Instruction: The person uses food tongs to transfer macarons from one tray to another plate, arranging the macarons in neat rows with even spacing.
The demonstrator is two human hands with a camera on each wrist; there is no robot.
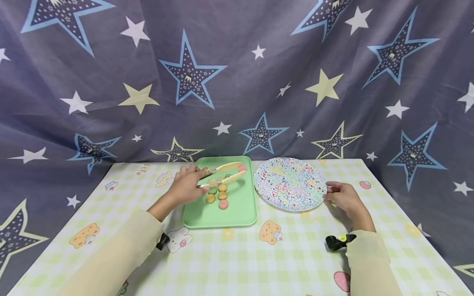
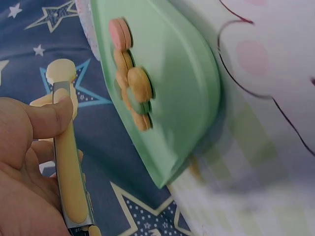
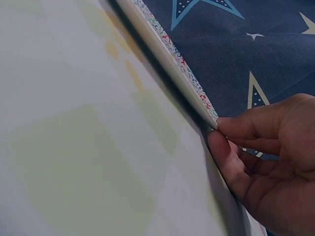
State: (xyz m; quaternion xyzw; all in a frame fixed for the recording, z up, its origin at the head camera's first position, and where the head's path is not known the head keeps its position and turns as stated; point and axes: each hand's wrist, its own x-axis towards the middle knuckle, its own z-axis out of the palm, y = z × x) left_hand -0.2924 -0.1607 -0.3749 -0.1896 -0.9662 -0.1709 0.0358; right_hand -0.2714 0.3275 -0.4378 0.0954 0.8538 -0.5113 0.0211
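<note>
My left hand (image 1: 187, 185) grips a pair of tongs (image 1: 232, 178) with cream-coloured tips, above the light green tray (image 1: 237, 213). Between the tong tips is a pink macaron (image 1: 242, 168), near the tray's far right corner. Several macarons lie on the tray below, among them a pink one (image 1: 223, 204) and a tan one (image 1: 210, 199); the tongs partly cover others. In the left wrist view, thumb and fingers wrap the tongs' handle (image 2: 74, 182). My right hand (image 1: 344, 198) pinches the right rim of a round, colourful speckled plate (image 1: 290, 185), thumb and finger on its edge (image 3: 197, 98).
The plate stands just right of the tray, close to its edge. A green-and-white checked cloth (image 1: 237, 263) with cartoon prints covers the table. Behind it hangs a dark blue curtain (image 1: 237, 82) with stars.
</note>
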